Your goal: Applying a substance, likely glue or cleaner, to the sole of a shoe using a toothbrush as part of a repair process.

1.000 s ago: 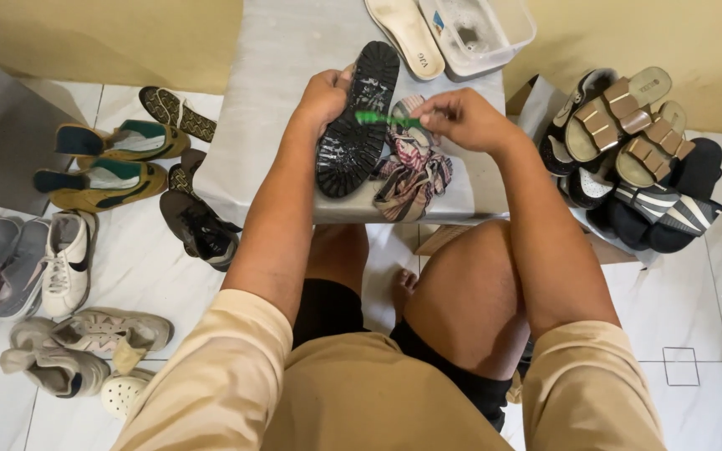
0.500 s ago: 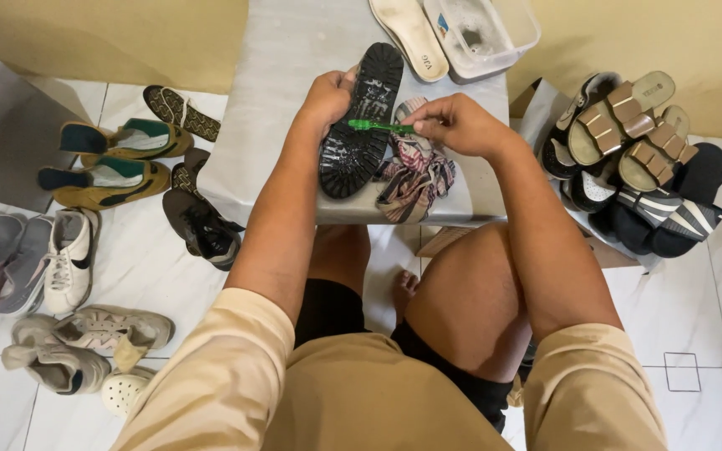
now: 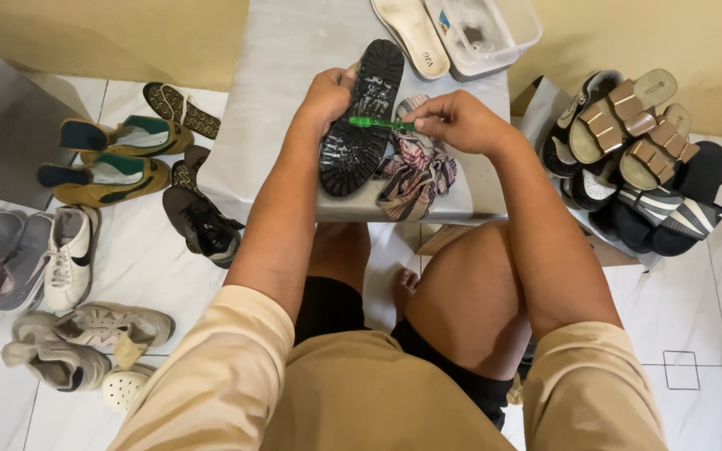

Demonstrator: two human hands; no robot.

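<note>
My left hand (image 3: 328, 93) grips the side of a black shoe (image 3: 362, 117) that lies sole-up on a low grey table (image 3: 286, 100); the sole looks wet. In my right hand (image 3: 458, 119) is a green toothbrush (image 3: 378, 124), its head resting on the middle of the black sole. A crumpled patterned cloth (image 3: 415, 171) lies under my right hand, beside the shoe.
A pale insole (image 3: 411, 33) and a clear plastic tub of soapy water (image 3: 485, 29) sit at the table's far end. Sandals pile up at the right (image 3: 637, 159). Sneakers and shoes cover the tiled floor at the left (image 3: 85, 242). My bare knees are under the table's near edge.
The right hand has shifted the toothbrush slightly along the sole, a scrubbing stroke. The left hand keeps its hold on the shoe.
</note>
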